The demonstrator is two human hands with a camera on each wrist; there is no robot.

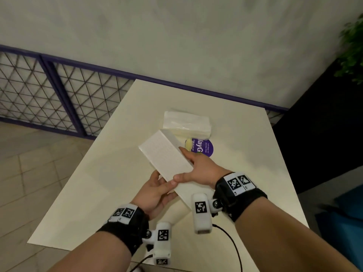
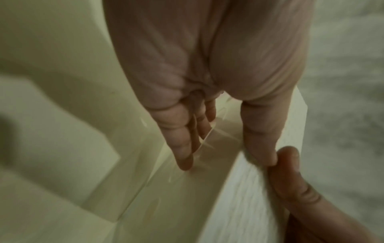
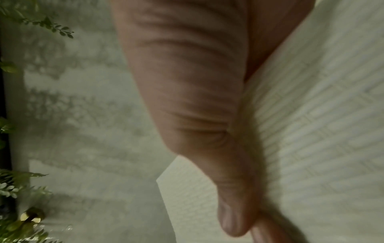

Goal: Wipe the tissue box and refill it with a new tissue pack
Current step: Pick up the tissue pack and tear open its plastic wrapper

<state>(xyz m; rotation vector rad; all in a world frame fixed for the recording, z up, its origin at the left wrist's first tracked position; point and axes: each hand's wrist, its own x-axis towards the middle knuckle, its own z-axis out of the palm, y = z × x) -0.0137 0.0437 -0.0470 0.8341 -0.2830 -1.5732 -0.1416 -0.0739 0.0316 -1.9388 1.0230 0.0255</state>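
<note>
I hold a white textured tissue box (image 1: 167, 160) tilted above the cream table (image 1: 110, 189), one long flat face turned up. My left hand (image 1: 157, 191) grips its near end from below, the thumb on the edge in the left wrist view. My right hand (image 1: 198, 169) grips the box from the right, its thumb (image 3: 232, 218) lying across the top face (image 3: 311, 131) and touching the left thumb. A new tissue pack (image 1: 186, 123) in clear plastic lies on the table behind the box. A small yellow cloth (image 1: 189, 144) lies beside it, partly hidden by the box.
A round purple sticker (image 1: 206, 148) is on the table under my right hand. A purple-framed mesh fence (image 1: 59, 99) runs behind the table to the left. A black panel (image 1: 314, 134) and a green plant (image 1: 351, 46) stand at the right.
</note>
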